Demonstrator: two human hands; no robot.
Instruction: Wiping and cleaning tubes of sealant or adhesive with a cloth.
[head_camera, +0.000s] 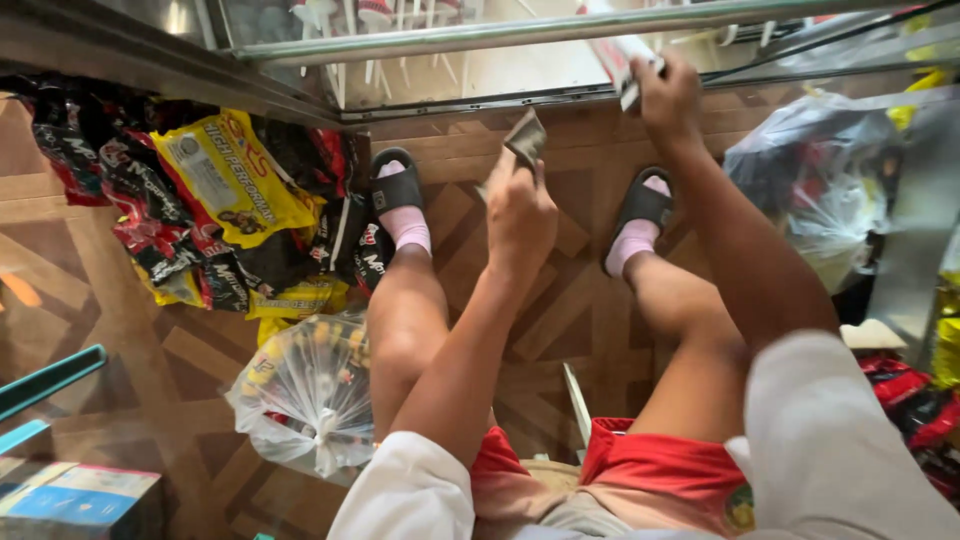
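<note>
**Both hands up at the glass case**

My left hand (520, 215) pinches a small dark packet (526, 137) at centre frame. My right hand (668, 97) grips a red-and-white packet (617, 57) at the metal rail (520, 33) above. Snack bags (235, 190) crowd the left floor; tied clear bag (305, 395) lower left.

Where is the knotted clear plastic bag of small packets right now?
In the head view, the knotted clear bag lies on the wooden floor at lower left, beside the person's left knee and just below the pile of snack packets.
</note>
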